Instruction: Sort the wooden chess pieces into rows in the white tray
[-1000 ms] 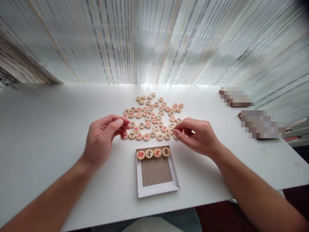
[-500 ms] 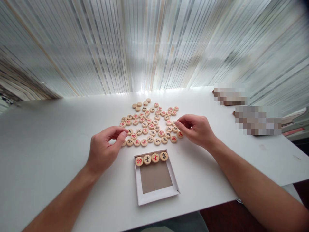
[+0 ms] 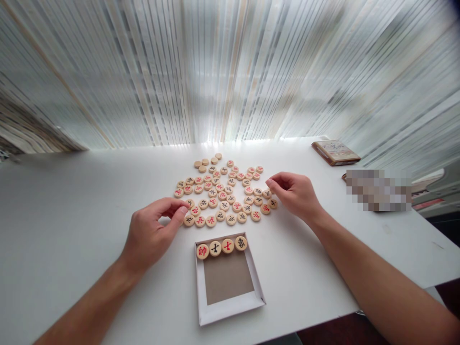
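Several round wooden chess pieces [image 3: 223, 194] with red or black characters lie spread on the white table [image 3: 72, 215]. In front of them sits a shallow white cardboard box tray [image 3: 201, 292] with a row of pieces [image 3: 221, 247] along its far edge. My left hand [image 3: 153, 235] rests at the spread's near left corner, thumb and forefinger pinched together beside a piece. My right hand [image 3: 294, 191] is at the spread's right edge, fingers curled and tips pressed together. What either pinch holds is hidden.
A small flat brown box [image 3: 336, 152] lies at the table's far right, with a blurred-out object [image 3: 379, 189] nearer beside it. Striped curtains hang behind the table. The table's front edge runs just below the tray.
The view tilted up, so everything sits lower in the picture. My left hand came down from above the pieces to the table at the near left corner. My right hand shifted slightly farther back along the right edge.
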### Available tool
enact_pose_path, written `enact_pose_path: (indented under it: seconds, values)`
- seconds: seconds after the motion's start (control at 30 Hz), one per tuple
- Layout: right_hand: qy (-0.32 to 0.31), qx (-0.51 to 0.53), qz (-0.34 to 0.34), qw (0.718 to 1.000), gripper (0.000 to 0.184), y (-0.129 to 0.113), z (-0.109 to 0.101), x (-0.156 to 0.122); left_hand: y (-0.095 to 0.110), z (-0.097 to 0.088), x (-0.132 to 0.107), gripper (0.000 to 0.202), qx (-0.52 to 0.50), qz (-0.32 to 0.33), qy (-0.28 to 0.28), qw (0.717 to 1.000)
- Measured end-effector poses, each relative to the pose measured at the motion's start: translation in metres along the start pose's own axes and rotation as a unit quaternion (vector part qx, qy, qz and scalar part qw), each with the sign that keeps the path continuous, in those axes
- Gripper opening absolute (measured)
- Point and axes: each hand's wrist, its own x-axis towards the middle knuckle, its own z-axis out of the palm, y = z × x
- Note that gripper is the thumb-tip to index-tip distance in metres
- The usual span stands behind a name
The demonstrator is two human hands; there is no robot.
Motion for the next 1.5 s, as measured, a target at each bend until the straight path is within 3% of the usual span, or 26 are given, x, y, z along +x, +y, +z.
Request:
enact_pose_path:
  seconds: [0.37,0.67,1.0,1.23,1.5]
  values:
    - [0.023,-0.028,0.014,0.999,0.026,0.005,-0.001,0.005,0.005,-0.001,-0.001,0.027,-0.002,0.004,-0.004,1.000]
    - [0.035,-0.090,-0.058,0.994,0.027,0.006,0.010,0.012,0.007,0.003,-0.002,0.025,-0.006,0.025,-0.004,1.000]
    - [-0.029,-0.151,-0.125,0.980,0.030,0.010,0.026,0.020,0.008,0.003,-0.004,0.024,-0.014,0.032,0.002,0.999]
    - [-0.020,-0.157,-0.086,0.984,0.027,0.009,0.012,0.018,0.009,0.002,-0.005,0.023,-0.022,0.049,0.003,0.999]
    - [-0.030,-0.168,-0.010,0.985,0.021,0.008,0.013,0.019,0.009,0.003,-0.004,0.022,-0.007,0.064,0.005,0.998]
